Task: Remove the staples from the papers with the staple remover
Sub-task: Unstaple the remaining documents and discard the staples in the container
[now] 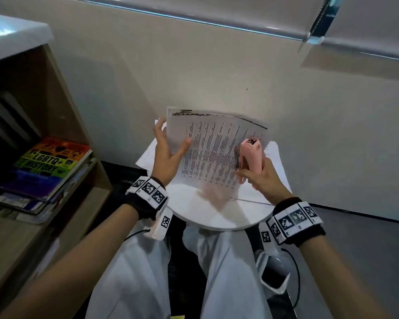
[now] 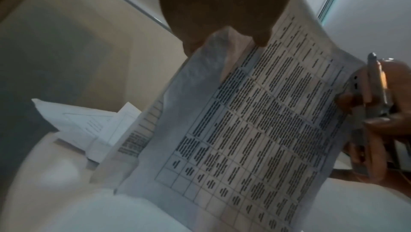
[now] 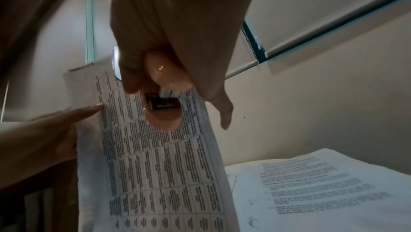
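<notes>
Two hands busy: left hand (image 1: 168, 155) pinches papers (image 1: 214, 153) upright, exposing edge; right hand (image 1: 260, 176) grip wrapped round staple remover (image 1: 250, 155).

The white printed papers with a table of small black words (image 1: 207, 155) are held up, bent; the pink plastic staple remover (image 1: 249, 155) touches their right edge.

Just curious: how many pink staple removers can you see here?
1: the pink staple remover is gripped in the right hand, at the right edge of the held papers. Others could be hidden under papers.
</notes>
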{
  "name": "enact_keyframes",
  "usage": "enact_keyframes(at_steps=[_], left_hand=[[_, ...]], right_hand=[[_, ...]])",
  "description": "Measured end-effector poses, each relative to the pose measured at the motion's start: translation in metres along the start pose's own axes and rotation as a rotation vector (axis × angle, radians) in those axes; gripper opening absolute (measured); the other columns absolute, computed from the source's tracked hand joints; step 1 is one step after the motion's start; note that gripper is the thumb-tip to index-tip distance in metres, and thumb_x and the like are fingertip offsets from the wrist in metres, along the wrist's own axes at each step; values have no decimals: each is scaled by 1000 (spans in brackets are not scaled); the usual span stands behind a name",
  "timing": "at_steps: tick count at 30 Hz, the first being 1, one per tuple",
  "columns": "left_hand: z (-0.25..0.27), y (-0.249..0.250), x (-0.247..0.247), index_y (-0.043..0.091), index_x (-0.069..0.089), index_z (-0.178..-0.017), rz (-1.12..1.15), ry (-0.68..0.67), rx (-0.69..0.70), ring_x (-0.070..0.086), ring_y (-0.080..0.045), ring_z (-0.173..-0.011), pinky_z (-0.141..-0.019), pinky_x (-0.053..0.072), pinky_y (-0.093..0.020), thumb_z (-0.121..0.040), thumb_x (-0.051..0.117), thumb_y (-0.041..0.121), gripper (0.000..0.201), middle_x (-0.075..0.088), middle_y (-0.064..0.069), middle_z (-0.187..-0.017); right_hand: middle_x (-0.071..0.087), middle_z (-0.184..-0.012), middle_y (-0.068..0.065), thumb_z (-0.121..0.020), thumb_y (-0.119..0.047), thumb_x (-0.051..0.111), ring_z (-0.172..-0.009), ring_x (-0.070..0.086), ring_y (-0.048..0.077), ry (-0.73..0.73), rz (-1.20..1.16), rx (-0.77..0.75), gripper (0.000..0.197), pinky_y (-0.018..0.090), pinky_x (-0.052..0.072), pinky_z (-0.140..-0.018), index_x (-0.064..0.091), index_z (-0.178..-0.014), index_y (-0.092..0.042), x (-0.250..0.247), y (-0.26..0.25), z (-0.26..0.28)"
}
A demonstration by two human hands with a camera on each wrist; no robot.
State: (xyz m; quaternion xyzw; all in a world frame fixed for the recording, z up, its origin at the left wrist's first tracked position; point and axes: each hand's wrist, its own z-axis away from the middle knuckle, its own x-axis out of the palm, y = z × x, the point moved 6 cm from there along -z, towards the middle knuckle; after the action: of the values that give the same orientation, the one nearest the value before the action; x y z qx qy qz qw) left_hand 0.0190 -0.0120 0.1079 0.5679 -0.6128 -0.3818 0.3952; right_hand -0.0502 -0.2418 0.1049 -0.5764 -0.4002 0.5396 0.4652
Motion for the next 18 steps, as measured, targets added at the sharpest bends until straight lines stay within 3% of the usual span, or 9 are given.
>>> enact_keyframes(at_steps=[2, 4, 6, 10, 14, 18], left_hand=[[1, -5, 1, 9, 22, -132, 1, -19, -39, 56, 9, -106, -87, 47, -10, -93, 56, 11, 52, 49, -1, -125], [0, -7, 3, 11, 31, -126, 19, -28, -82, 58, 6, -103, -86, 48, -12, -96, 50, 14, 36, 53, 0, -120], [-2, -3, 5, 13, 38, -117, 27, -23, -89, 61, -6, -101, -84, 52, -21, -99, 45, 19, 21, 57, 0, -113], [-6, 10, 9, 10, 39, -109, -17, -5, -9, 64, -21, -98, -80, 57, -35, -99, 41, 28, 21, 59, -11, -109], [0, 0, 5, 16, 35, -115, 45, -14, -39, 61, -20, -109, -88, 55, -34, -94, 51, 29, 30, 54, -11, -121], [2, -3, 4, 14, 38, -117, 41, -3, -71, 61, -1, -102, -84, 52, -19, -97, 49, 20, 24, 56, 1, -116]], right_hand=[[58, -93, 1, -81, 4, 68, -61, 59, -8, 3, 6, -6, 64, 9, 44, -49, 39, -138, -5, 0, -1, 0], [59, -92, 1, -81, 3, 68, -66, 58, 0, 3, 3, -3, 58, 9, 44, -50, 43, -133, -6, 2, -2, 0], [60, -96, 6, -82, 2, 68, -73, 58, 7, -4, -7, -13, 54, 11, 46, -52, 46, -129, -7, 5, -8, 0], [61, -101, 8, -82, 3, 67, -86, 61, 15, 50, -63, -47, 50, 19, 57, -62, 47, -126, -8, 6, -19, -5], [60, -97, 3, -81, 5, 68, -85, 60, 12, 60, -81, -33, 55, 17, 55, -59, 44, -129, -8, 5, -13, -4], [63, -104, 10, -80, 3, 69, -90, 62, 20, 56, -69, -26, 53, 13, 50, -56, 47, -128, -5, 3, -5, -2]])
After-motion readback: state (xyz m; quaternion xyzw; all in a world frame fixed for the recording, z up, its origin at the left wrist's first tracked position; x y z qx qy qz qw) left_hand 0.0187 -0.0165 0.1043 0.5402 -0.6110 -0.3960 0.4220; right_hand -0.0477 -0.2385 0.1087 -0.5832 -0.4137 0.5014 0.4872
